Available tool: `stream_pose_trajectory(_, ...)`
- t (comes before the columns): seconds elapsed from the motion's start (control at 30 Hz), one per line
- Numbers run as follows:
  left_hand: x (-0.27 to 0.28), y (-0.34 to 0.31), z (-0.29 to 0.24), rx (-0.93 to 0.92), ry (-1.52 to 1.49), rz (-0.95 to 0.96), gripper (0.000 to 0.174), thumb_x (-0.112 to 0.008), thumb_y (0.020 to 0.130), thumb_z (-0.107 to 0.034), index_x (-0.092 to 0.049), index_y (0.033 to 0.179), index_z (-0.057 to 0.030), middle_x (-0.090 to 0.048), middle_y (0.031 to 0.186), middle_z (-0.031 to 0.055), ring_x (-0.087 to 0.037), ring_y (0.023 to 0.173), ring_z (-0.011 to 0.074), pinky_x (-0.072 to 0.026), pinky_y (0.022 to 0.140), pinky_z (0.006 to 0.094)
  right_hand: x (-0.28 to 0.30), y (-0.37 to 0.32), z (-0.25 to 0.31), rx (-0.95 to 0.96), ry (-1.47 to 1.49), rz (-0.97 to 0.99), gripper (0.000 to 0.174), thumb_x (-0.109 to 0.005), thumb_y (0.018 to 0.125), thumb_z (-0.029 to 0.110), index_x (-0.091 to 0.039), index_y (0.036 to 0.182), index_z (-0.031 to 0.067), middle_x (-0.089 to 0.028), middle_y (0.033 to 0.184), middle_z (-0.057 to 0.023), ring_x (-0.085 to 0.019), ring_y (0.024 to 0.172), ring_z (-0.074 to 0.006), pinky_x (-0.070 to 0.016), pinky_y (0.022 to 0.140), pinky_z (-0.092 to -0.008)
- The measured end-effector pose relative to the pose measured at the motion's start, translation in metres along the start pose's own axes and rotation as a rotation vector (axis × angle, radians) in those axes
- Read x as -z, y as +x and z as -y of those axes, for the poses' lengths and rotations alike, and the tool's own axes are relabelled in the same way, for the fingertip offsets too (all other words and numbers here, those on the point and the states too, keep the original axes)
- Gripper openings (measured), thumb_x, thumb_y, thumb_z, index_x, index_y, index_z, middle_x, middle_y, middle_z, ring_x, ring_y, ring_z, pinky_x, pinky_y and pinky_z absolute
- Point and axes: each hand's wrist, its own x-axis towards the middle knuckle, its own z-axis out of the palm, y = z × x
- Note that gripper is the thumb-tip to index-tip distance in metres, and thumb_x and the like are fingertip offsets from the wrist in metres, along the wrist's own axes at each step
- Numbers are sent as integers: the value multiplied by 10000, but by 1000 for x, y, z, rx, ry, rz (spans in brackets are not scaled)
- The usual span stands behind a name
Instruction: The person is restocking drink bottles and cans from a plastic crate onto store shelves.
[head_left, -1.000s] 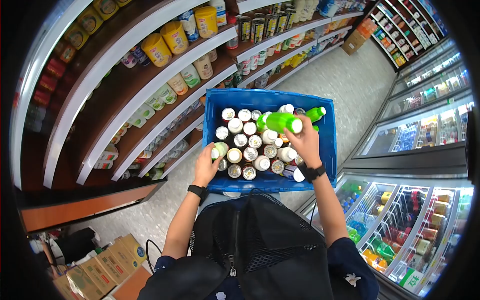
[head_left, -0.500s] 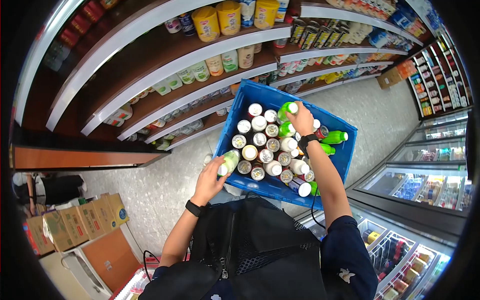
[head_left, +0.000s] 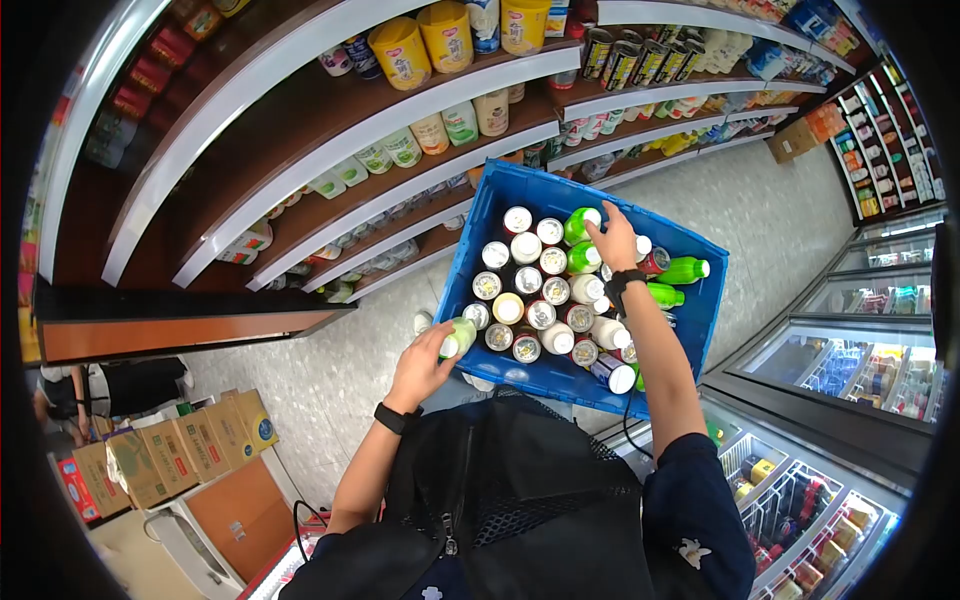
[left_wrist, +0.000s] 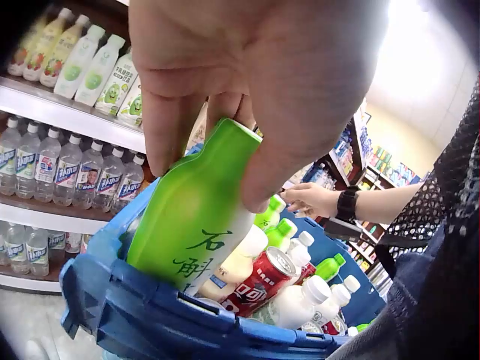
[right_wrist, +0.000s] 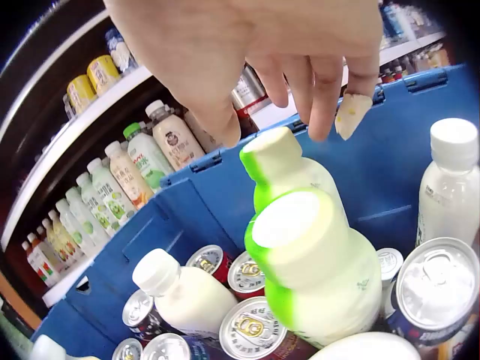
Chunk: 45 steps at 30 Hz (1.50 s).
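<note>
The left hand (head_left: 420, 372) has its thumb and fingers round the upper part of a green bottle with dark lettering (left_wrist: 196, 210), a narrow grip that probably suits the slimmer neck above the broad, smooth body. That bottle leans within the near left corner of the blue plastic crate (head_left: 703, 300), whose ribbed rim passes just below the grip. The right hand (head_left: 617, 243) is empty as far as the views show, its grip fairly wide: thumb apart, fingers hanging loosely down, a pale wrapping (right_wrist: 352, 115) on one fingertip. Just below it stands a green-and-white waisted bottle (right_wrist: 300, 174), with a matching bottle (right_wrist: 330, 266) beside it. Between the two hands, metal cans (head_left: 526, 281) with shiny round lids and white-capped bottles (left_wrist: 294, 306) crowd together, mostly upright, likely because neighbours and crate walls brace one another; a glossy red can (left_wrist: 264, 279) tilts among them. Beyond the right hand, more green bottles (head_left: 685, 270) lean toward the crate's far side. Past the crate, outside both grips, white-edged shelves (head_left: 400, 118) hold rows of drinks.
</note>
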Motion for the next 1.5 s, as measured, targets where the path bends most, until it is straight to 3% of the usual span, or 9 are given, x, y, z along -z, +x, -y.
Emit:
stream_pose_trajectory(0.23, 16, 17, -7, -7, 45, 122, 471, -745, 790, -181, -558, 1203, -54, -635, 1201, 149, -607, 1091, 347, -507, 893, 422, 28, -83, -2, 32, 316, -208, 356, -691, 860, 166, -601, 1161, -2, -668, 1091, -172, -655, 913, -283, -513, 812, -389)
stream_pose_trajectory(0.37, 17, 29, -20, -17, 93, 147, 472, -737, 797, -198, -556, 1209, -56, -640, 1186, 139, -610, 1081, 333, -512, 872, 416, 64, -151, 18, -242, 535, -135, 261, -648, 908, 136, -639, 1130, -1, -690, 1022, -108, -645, 856, -152, -513, 773, -296)
stream_pose_trajectory(0.77, 7, 58, -33, -157, 93, 262, 483, -750, 786, -188, -570, 1216, -63, -633, 1203, 158, -607, 1090, 356, -508, 889, 426, 38, -222, 47, -240, 446, -46, 205, -670, 860, 109, -653, 1046, 26, -695, 886, -115, -676, 727, -223, -531, 640, -328)
stream_pose_trajectory(0.93, 12, 56, -51, -241, 110, 328, 499, -734, 793, -194, -552, 1241, -72, -629, 1205, 155, -600, 1117, 325, -518, 876, 417, 45, -230, 64, -84, 420, 148, 308, -733, 823, 259, -663, 1038, 50, -677, 913, -90, -665, 709, -215, -526, 640, -333)
stream_pose_trajectory(1.07, 6, 65, -71, -381, 63, 389, 494, -723, 805, -209, -543, 1240, -61, -627, 1206, 164, -602, 1120, 324, -519, 878, 413, 64, -227, 98, 81, 380, 275, 604, -774, 762, 323, -537, 1273, 104, -603, 1188, -103, -614, 1032, -300, -514, 856, -389)
stream_pose_trajectory(1.2, -18, 72, -88, -403, 59, 436, 606, -722, 821, -275, -483, 1331, -51, -657, 1111, 178, -648, 969, 351, -523, 785, 428, 53, -229, 107, 184, 288, 194, 699, -791, 723, 298, -486, 1316, 91, -567, 1257, -121, -597, 1082, -318, -511, 877, -403)
stream_pose_trajectory(1.27, -28, 77, -92, -385, 78, 469, 732, -713, 828, -316, -388, 1416, -27, -668, 923, 207, -656, 774, 366, -501, 635, 451, 48, -231, 104, 133, 220, 165, 705, -798, 701, 275, -473, 1296, 84, -591, 1208, -130, -611, 1049, -316, -521, 827, -411)
stream_pose_trajectory(1.37, -42, 76, -101, -503, 35, 391, 746, -700, 836, -333, -373, 1433, -27, -661, 893, 206, -646, 738, 370, -493, 622, 457, 46, -234, 93, 20, 153, 217, 692, -803, 677, 257, -469, 1258, 85, -610, 1155, -131, -628, 1000, -312, -526, 767, -416)
stream_pose_trajectory(1.5, -57, 73, -97, -527, -83, 384, 626, -676, 866, -299, -444, 1406, -85, -679, 968, 194, -655, 858, 368, -512, 707, 437, 59, -244, 77, -43, 149, 66, 627, -805, 657, 295, -521, 1181, 100, -660, 959, -134, -661, 850, -324, -529, 691, -428)
